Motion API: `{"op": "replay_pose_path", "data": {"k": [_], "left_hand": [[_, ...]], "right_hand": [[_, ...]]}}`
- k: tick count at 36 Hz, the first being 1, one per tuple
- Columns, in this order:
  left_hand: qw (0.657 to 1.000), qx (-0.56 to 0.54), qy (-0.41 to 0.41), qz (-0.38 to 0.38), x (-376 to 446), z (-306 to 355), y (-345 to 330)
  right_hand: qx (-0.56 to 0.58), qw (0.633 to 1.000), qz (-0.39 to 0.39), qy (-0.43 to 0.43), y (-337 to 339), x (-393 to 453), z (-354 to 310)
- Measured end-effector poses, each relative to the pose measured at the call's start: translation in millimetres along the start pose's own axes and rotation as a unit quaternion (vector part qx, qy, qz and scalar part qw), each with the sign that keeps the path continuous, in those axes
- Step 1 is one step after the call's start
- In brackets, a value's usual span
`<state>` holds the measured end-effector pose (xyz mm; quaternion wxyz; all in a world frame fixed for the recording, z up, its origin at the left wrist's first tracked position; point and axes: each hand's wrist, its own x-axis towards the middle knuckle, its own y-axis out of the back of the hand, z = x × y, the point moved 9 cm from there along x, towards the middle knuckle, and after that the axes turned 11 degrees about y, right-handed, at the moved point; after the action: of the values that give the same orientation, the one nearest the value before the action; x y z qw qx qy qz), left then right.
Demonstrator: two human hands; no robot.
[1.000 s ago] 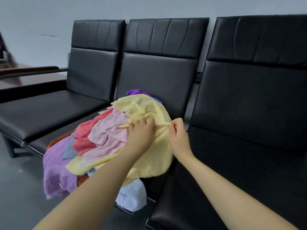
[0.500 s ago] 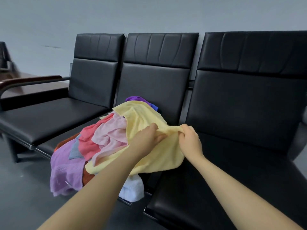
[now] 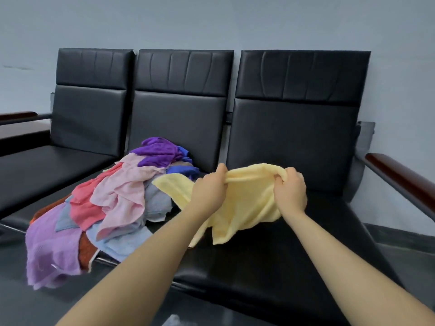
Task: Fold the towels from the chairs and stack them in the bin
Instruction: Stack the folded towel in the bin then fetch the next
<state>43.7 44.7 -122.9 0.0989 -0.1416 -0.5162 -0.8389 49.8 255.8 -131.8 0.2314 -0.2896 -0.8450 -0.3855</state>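
Two bare forearms, reaching in from the near edge, one left, one right. No sleeves, cuffs or gloves anywhere along them. Left hand [image 3: 208,192] and right hand [image 3: 290,191] both bare too, without rings, watch or wristband. Slim wrists, smooth unmarked arms, short plain nails where visible. Upper arms and clothing cut off by the near edge

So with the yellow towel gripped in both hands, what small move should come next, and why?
Probably spread the hands apart. The left hand and right hand grip the yellow towel along a bunched top edge, with its lower part hanging crumpled over the right chair seat; it needs flattening before folding.
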Motion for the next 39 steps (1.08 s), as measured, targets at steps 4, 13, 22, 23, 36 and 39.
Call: {"op": "replay_pose_path", "data": {"k": [4, 13, 22, 23, 36, 39], "left_hand": [[0.999, -0.022, -0.009, -0.035, -5, 42, -20], [0.993, -0.026, -0.053, -0.099, -30, 86, -81], [0.974, -0.125, -0.004, -0.191, -56, 56, -106], [0.969, -0.136, 0.008, -0.207, -58, 53, -109], [0.944, 0.241, 0.154, -0.164, -58, 6, -129], [0.94, 0.23, 0.169, -0.186, -59, 1, -136]], "right_hand": [[-0.037, 0.999, 0.022, -0.033, 33, -5, 36], [0.015, 0.999, -0.004, -0.046, 57, -27, 89], [-0.016, 0.986, -0.154, -0.068, 25, -54, 111], [-0.053, 0.982, -0.168, -0.063, 23, -54, 112], [-0.269, 0.902, -0.327, -0.09, -10, -73, 133], [-0.243, 0.905, -0.335, -0.097, -12, -73, 130]]}}
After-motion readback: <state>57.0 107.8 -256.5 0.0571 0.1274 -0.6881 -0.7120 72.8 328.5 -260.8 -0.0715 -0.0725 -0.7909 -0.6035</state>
